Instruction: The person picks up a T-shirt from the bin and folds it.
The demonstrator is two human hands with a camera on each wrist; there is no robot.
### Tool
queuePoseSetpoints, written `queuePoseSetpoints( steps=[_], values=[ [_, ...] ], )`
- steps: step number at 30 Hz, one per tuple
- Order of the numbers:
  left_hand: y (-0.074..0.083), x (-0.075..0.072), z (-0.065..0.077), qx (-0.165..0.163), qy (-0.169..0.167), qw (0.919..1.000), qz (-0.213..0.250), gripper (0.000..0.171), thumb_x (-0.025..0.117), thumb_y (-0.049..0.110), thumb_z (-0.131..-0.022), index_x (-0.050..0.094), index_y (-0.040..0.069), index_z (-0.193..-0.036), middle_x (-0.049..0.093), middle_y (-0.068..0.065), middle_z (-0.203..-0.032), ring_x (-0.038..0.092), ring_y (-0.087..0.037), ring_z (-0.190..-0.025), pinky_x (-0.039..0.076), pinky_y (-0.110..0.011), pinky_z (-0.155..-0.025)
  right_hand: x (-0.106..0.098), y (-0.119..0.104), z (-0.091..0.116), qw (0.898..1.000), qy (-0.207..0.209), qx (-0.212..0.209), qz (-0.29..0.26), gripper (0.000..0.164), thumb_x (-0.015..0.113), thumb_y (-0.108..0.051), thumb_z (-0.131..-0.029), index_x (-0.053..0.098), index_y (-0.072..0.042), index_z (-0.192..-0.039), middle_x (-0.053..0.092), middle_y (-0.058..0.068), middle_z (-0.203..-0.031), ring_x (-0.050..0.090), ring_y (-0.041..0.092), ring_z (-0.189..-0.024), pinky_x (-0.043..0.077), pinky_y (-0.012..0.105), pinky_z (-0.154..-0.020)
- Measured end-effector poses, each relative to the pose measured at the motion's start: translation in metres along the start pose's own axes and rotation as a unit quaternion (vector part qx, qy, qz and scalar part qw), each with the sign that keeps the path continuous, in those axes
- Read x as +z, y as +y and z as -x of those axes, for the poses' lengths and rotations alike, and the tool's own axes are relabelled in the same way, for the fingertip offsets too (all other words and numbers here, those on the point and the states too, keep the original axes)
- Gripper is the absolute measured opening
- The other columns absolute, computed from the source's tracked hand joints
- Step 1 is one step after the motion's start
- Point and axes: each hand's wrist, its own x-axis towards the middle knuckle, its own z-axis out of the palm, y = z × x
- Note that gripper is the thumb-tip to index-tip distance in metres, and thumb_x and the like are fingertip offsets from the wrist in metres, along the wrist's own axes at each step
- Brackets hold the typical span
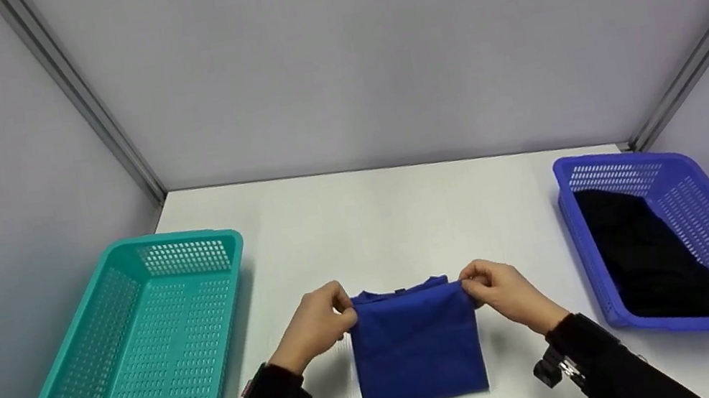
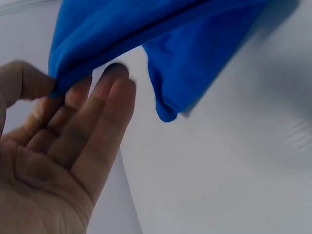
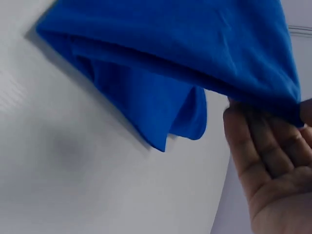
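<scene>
A blue T-shirt [image 1: 417, 348], folded into a rough square, lies in front of the person, with part of its neckline showing past the far edge. At the far left corner, my left hand [image 1: 318, 322] pinches the fabric between thumb and fingers. My right hand [image 1: 506, 292] pinches the far right corner the same way. Both wrist views show the pinched edge raised, with looser layers of the shirt [image 2: 180, 68] hanging beneath it. In the right wrist view, the fingers [image 3: 273, 146] extend under the lifted corner.
On the left of the white table [image 1: 359, 227] stands a teal basket [image 1: 133, 347] with nothing in it. A purple basket [image 1: 698, 204] on the right holds black cloth [image 1: 650, 263]. Grey panels [image 1: 373, 57] enclose the table at the back and sides.
</scene>
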Motion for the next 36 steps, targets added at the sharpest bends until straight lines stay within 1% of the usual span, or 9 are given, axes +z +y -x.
queuePoseSetpoints(
  steps=[2, 5, 11, 15, 18, 24, 30, 33, 36],
  values=[
    [-0.002, 0.005, -0.008, 0.000, 0.027, 0.9983, -0.051, 0.005, 0.061, 0.004, -0.087, 0.057, 0.008, -0.086, 0.063, -0.001, -0.081, 0.054, -0.014, -0.061, 0.045, -0.030, -0.058, 0.004, 0.004, -0.009, 0.999, 0.024, -0.001, 0.047, 0.010, 0.062, -0.013, -0.101, 0.068, -0.005, -0.103, 0.070, 0.001, -0.084, 0.064, 0.016, -0.079, 0.052, 0.029, -0.072],
    [-0.008, 0.013, -0.018, -0.008, 0.057, 0.9931, -0.102, 0.011, 0.060, 0.005, -0.088, 0.054, 0.012, -0.083, 0.057, 0.001, -0.073, 0.046, -0.014, -0.058, 0.038, -0.030, -0.056, 0.010, 0.011, -0.021, 0.993, 0.046, -0.013, 0.108, 0.007, 0.062, -0.009, -0.100, 0.068, -0.006, -0.099, 0.070, 0.001, -0.084, 0.060, 0.015, -0.076, 0.047, 0.029, -0.070],
    [-0.027, 0.035, -0.033, -0.032, 0.098, 0.9834, -0.149, 0.015, 0.063, 0.004, -0.089, 0.053, 0.012, -0.081, 0.053, 0.001, -0.071, 0.048, -0.015, -0.060, 0.039, -0.033, -0.055, 0.026, 0.026, -0.035, 0.976, 0.085, -0.031, 0.199, 0.004, 0.065, -0.005, -0.097, 0.068, -0.004, -0.096, 0.070, 0.006, -0.092, 0.064, 0.019, -0.082, 0.052, 0.041, -0.077],
    [-0.037, 0.046, -0.037, -0.072, 0.108, 0.9806, -0.147, 0.010, 0.065, 0.012, -0.093, 0.058, 0.011, -0.085, 0.056, 0.000, -0.078, 0.052, -0.016, -0.066, 0.044, -0.035, -0.059, 0.036, 0.035, -0.038, 0.968, 0.100, -0.018, 0.231, 0.006, 0.066, -0.009, -0.097, 0.067, -0.003, -0.096, 0.067, 0.008, -0.088, 0.062, 0.021, -0.078, 0.051, 0.042, -0.073],
    [-0.041, 0.051, -0.037, -0.096, 0.108, 0.9806, -0.132, 0.014, 0.068, 0.021, -0.095, 0.061, 0.010, -0.088, 0.057, -0.002, -0.081, 0.054, -0.017, -0.068, 0.046, -0.036, -0.061, 0.041, 0.040, -0.037, 0.964, 0.113, 0.005, 0.240, 0.011, 0.068, -0.016, -0.097, 0.067, -0.005, -0.096, 0.064, 0.006, -0.082, 0.058, 0.019, -0.071, 0.049, 0.040, -0.067],
    [-0.045, 0.058, -0.039, -0.091, 0.124, 0.9798, -0.128, 0.022, 0.071, 0.016, -0.095, 0.056, 0.010, -0.081, 0.057, -0.003, -0.078, 0.056, -0.019, -0.069, 0.047, -0.039, -0.062, 0.048, 0.041, -0.035, 0.954, 0.133, 0.003, 0.268, 0.014, 0.070, -0.014, -0.096, 0.062, -0.007, -0.087, 0.064, 0.007, -0.079, 0.060, 0.022, -0.070, 0.050, 0.043, -0.066],
    [-0.045, 0.063, -0.042, -0.122, 0.150, 0.9739, -0.118, 0.020, 0.069, 0.016, -0.096, 0.055, 0.010, -0.083, 0.060, -0.006, -0.080, 0.060, -0.024, -0.070, 0.049, -0.043, -0.062, 0.049, 0.043, -0.035, 0.945, 0.145, 0.007, 0.292, 0.014, 0.067, -0.015, -0.097, 0.060, -0.007, -0.087, 0.064, 0.008, -0.081, 0.063, 0.025, -0.072, 0.051, 0.046, -0.066],
    [-0.043, 0.063, -0.039, -0.152, 0.151, 0.9705, -0.111, 0.020, 0.068, 0.022, -0.097, 0.056, 0.009, -0.090, 0.062, -0.008, -0.084, 0.062, -0.027, -0.072, 0.051, -0.046, -0.063, 0.050, 0.046, -0.031, 0.945, 0.146, 0.013, 0.294, 0.019, 0.068, -0.020, -0.097, 0.058, -0.009, -0.084, 0.061, 0.005, -0.078, 0.059, 0.022, -0.068, 0.049, 0.042, -0.064],
    [-0.043, 0.063, -0.034, -0.167, 0.131, 0.9708, -0.112, 0.022, 0.066, 0.026, -0.098, 0.055, 0.009, -0.090, 0.061, -0.007, -0.081, 0.061, -0.026, -0.069, 0.050, -0.045, -0.062, 0.050, 0.048, -0.023, 0.949, 0.147, 0.018, 0.279, 0.024, 0.070, -0.022, -0.095, 0.056, -0.012, -0.078, 0.056, 0.002, -0.072, 0.054, 0.018, -0.064, 0.044, 0.038, -0.061]
  ],
)
